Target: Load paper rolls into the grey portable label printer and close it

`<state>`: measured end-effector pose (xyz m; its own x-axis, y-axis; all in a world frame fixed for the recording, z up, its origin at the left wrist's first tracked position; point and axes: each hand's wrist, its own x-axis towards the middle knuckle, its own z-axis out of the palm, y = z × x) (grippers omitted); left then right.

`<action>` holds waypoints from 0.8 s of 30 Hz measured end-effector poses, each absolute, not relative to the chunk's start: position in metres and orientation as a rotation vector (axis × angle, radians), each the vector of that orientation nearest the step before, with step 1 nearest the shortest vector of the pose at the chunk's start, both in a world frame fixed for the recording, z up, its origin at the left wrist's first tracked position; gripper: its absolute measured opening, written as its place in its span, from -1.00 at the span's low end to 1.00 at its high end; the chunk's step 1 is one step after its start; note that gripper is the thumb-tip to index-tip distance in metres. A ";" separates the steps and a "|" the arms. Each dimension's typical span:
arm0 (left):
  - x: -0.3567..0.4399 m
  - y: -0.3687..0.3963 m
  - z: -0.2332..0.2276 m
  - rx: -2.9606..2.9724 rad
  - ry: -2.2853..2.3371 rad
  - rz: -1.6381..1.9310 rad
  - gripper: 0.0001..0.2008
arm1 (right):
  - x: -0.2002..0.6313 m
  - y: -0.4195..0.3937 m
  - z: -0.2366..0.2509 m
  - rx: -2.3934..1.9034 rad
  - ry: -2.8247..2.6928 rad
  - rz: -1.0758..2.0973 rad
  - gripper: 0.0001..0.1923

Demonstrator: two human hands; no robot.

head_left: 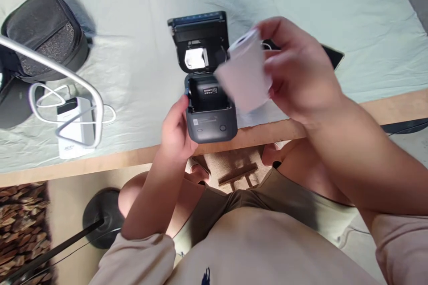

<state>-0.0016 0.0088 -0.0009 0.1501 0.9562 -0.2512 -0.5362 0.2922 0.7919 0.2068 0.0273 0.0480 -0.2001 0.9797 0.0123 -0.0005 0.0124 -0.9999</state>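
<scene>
A small dark label printer (211, 125) stands at the table's front edge with its lid (200, 31) swung up. Its paper bay is bare inside, with a small printed label on the back wall. My left hand (177, 131) grips the printer's left side, fingers partly hidden behind it. Just right of the bay, my right hand (294, 67) holds a white paper roll (245, 73) between thumb and fingers. The roll is tilted and slightly blurred, its hollow core showing at the top, and a loose end of paper points toward the printer.
At the left, a white power bank (76, 131) lies with a looped white cable beside a black zip case (43, 31). A white curved tube (67, 71) crosses over them. A dark flat device (332, 56) lies partly behind my right hand. Below, a black round stand base (102, 213) rests on the floor.
</scene>
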 end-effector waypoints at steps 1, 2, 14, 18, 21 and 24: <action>-0.001 0.010 0.000 0.574 0.857 1.184 -0.72 | 0.210 0.032 0.043 -1.099 -1.291 1.383 -0.59; -0.002 0.011 0.001 0.539 0.864 1.183 -0.69 | 0.212 0.036 0.037 -1.107 -1.239 1.417 -0.59; 0.001 0.012 0.005 0.499 0.901 1.190 -0.68 | 0.210 0.024 0.002 -1.326 -1.863 0.867 -0.61; -0.001 0.012 0.004 0.536 0.932 1.199 -0.68 | 0.213 0.024 0.006 -1.316 -2.041 0.579 -0.66; -0.002 0.011 0.003 0.558 0.911 1.198 -0.70 | 0.223 0.029 0.015 -1.405 -1.890 0.194 -0.65; -0.002 0.011 0.004 0.556 0.900 1.173 -0.70 | 0.233 0.040 0.012 -1.656 -1.828 0.159 -0.45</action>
<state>-0.0016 0.0110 0.0041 0.1162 0.9447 -0.3067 -0.5401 0.3192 0.7787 0.2329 0.0400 0.0122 0.0166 0.9240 0.3821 0.8440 0.1919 -0.5009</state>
